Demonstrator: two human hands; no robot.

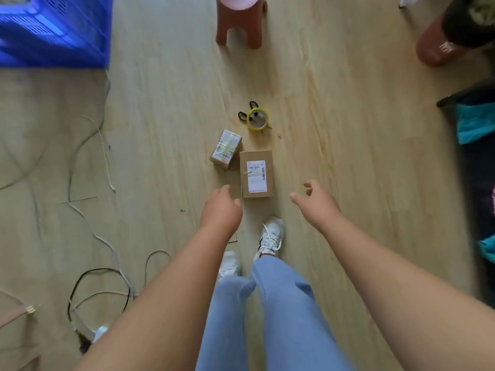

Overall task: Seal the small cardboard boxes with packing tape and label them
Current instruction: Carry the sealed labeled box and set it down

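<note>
progress: flat brown cardboard box (256, 174) labelled, smaller tape-wrapped cardboard box (225, 149) just beside, both on floor; likely nearly done | yellow tape roll (257, 119) beyond | left hand (222, 207), right hand (313, 202): loosely open, empty, flanking near box

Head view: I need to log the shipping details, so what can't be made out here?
- Label on the larger box: head view, print too small and blurred to read.
- Scissors: head view, blades mostly hidden by the tape roll.
- Blue crate: head view, cut off by the top and left edges.
</note>
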